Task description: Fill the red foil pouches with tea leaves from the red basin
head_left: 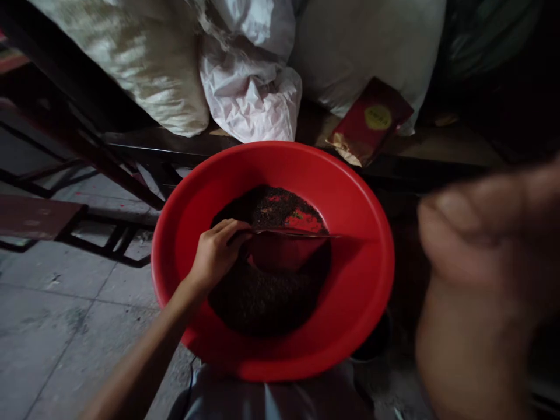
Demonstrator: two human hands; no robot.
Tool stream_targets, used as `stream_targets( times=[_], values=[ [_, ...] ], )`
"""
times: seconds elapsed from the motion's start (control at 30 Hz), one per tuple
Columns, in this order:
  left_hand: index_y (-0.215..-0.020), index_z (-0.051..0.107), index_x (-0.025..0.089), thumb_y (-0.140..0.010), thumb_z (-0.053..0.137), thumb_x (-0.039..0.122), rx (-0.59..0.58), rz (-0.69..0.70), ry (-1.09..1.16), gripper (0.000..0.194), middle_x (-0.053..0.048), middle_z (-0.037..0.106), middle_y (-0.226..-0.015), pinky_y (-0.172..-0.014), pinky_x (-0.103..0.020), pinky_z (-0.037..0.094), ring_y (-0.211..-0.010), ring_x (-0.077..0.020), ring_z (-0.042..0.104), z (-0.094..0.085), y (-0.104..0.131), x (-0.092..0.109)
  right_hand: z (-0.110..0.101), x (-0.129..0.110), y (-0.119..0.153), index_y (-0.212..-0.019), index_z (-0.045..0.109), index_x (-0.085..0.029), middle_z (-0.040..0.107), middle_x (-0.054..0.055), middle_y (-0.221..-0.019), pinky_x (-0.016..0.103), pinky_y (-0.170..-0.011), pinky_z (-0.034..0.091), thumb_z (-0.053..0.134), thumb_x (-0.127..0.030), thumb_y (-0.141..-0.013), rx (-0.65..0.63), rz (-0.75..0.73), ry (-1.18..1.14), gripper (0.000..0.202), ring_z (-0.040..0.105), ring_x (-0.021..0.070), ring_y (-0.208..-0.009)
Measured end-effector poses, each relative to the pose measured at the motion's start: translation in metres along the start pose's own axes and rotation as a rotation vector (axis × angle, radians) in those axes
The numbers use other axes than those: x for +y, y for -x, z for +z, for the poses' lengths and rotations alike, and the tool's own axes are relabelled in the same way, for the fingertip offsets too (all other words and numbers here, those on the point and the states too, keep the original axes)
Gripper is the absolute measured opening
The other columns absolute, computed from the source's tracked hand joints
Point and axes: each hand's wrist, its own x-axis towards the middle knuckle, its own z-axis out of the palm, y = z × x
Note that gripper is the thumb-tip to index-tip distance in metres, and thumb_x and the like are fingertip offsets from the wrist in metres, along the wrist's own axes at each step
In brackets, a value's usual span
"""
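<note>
A large red plastic basin (354, 274) holds a dark, loose, fine-grained material (266, 306), perhaps dried leaves or seeds. Inside it, my left hand (220, 252) pinches the left end of a dark red packet (282, 251), fingers closed on its upper edge. The packet's long edge runs rightward across the basin, and its lower part rests close to the dark material. Close to the camera at the far right, my right hand (476, 233) is raised beside the basin. It is blurred and cut off by the frame, so its fingers and anything in them are unclear.
Behind the basin, a low dark bench (157, 143) carries large stuffed sacks (144, 64) and a crumpled white plastic bag (254, 96). Another red packet (371, 119) with a yellow label lies there. Dark metal frames (118, 239) stand on the tiled floor (65, 315) at left.
</note>
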Motion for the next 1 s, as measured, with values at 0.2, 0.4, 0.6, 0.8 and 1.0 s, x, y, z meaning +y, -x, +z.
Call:
stream_targets(
  times=[0.2,0.4,0.6,0.8,1.0],
  values=[
    [-0.104,0.075,0.026,-0.092,0.071,0.038,0.014,-0.158,0.044,0.017,0.003,0.078,-0.097,-0.076,-0.028,0.057,-0.083,-0.0179,0.074,0.001,0.003,-0.009,0.006,0.022,-0.052,-0.058,0.051,-0.019,0.024,-0.009,-0.045,0.019,-0.047,0.038,0.019,-0.046,-0.109,-0.2,0.15,-0.39,0.067,0.037,0.0044,-0.039],
    [-0.099,0.076,0.021,-0.092,0.069,0.027,0.07,-0.333,0.237,0.012,-0.001,0.079,-0.092,-0.075,-0.024,0.058,-0.083,-0.0165,0.074,0.008,0.017,-0.006,0.094,0.017,0.028,-0.124,0.07,-0.008,0.073,0.015,-0.109,0.041,-0.091,0.059,0.056,-0.04,-0.102,-0.306,-0.008,0.066,0.041,0.067,0.0245,-0.102],
    [-0.092,0.074,0.019,-0.092,0.071,0.02,0.074,-0.096,0.161,0.003,-0.002,0.075,-0.088,-0.077,-0.023,0.056,-0.082,-0.0142,0.071,0.001,0.015,-0.008,0.123,0.023,0.048,-0.097,0.068,-0.018,0.07,0.006,-0.093,0.034,-0.089,0.051,0.055,-0.022,-0.104,-0.532,-0.185,0.341,0.015,0.064,0.0212,-0.094],
    [-0.09,0.072,0.017,-0.093,0.063,0.008,0.135,0.006,0.13,0.013,-0.002,0.072,-0.082,-0.071,-0.022,0.053,-0.076,-0.0126,0.067,0.004,0.021,0.002,0.131,0.02,0.031,-0.09,0.064,-0.019,0.068,0.003,-0.09,0.031,-0.076,0.045,0.056,-0.02,-0.102,-0.558,-0.366,0.224,0.014,0.061,0.0177,-0.088],
    [-0.095,0.07,0.016,-0.093,0.055,0.002,0.105,0.171,0.006,0.021,-0.003,0.073,-0.082,-0.069,-0.02,0.055,-0.074,-0.012,0.069,-0.006,0.03,0.0,0.157,-0.007,0.024,-0.085,0.064,-0.017,0.07,0.005,-0.084,0.034,-0.067,0.047,0.057,-0.015,-0.097,-0.621,-0.473,0.284,0.013,0.065,0.0212,-0.083]
  ],
)
